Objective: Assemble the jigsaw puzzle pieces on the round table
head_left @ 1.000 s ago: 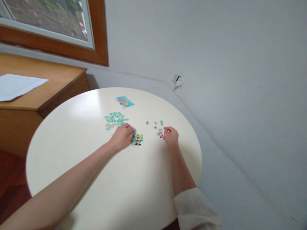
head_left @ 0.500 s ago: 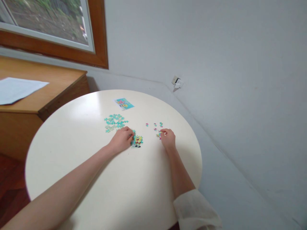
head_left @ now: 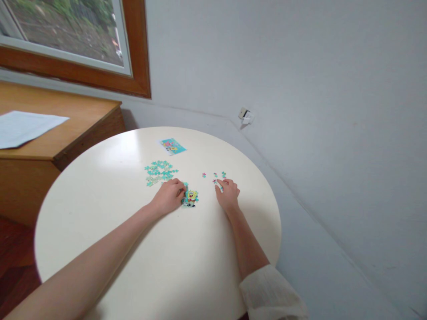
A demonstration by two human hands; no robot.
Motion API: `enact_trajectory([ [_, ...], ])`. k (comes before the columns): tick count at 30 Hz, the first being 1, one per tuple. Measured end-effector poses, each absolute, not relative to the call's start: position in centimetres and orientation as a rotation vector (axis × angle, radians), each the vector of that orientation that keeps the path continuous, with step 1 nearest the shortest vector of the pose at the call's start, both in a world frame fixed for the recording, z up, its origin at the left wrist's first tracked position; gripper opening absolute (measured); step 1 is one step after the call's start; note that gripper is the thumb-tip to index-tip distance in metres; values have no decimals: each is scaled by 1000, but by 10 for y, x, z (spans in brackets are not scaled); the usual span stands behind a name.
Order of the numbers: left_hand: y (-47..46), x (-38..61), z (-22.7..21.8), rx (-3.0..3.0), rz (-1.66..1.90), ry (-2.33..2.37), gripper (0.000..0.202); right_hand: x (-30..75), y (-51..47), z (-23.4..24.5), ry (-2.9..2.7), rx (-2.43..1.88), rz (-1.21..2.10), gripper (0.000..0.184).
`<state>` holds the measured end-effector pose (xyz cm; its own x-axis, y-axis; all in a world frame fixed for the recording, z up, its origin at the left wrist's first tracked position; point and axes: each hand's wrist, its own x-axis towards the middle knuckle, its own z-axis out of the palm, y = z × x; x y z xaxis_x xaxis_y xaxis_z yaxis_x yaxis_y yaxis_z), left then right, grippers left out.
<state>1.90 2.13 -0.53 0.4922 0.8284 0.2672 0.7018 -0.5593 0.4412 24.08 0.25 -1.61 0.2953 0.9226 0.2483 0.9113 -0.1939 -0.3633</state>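
Note:
A partly joined jigsaw puzzle (head_left: 191, 195), with a yellow square cartoon figure on it, lies on the round white table (head_left: 133, 258). At its left edge is my left hand (head_left: 169, 194), fingers curled and closed; whatever they pinch is hidden. Over to the right, my right hand (head_left: 228, 194) hovers low with thumb and forefinger apart, holding nothing that I can see. Under its fingertips a small jigsaw piece (head_left: 221, 188) partly shows. Just beyond lie several loose pieces, among them a pink one (head_left: 204, 175) and a teal one (head_left: 223, 174).
Many teal and pale green jigsaw pieces (head_left: 160, 171) are spread beyond my left hand. Farther back lies a picture card (head_left: 172, 146). A wooden cabinet (head_left: 86, 109) with white paper (head_left: 26, 126) stands at left; the wall (head_left: 300, 111) borders the table's right side.
My right hand has shifted slightly left, and its thumb and forefinger have spread from a pinch. My left hand stays at the joined puzzle. The view has tilted a little.

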Motion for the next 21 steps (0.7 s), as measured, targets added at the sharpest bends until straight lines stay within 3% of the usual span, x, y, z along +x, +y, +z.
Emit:
enact_trajectory([
  [14,21,20,-4,2461,669,1287,23,240,2,-18,-1677,-2065,71,29],
  [21,22,19,-6,2457,685,1272,23,238,2,-19,-1695,-2017,80,36],
])
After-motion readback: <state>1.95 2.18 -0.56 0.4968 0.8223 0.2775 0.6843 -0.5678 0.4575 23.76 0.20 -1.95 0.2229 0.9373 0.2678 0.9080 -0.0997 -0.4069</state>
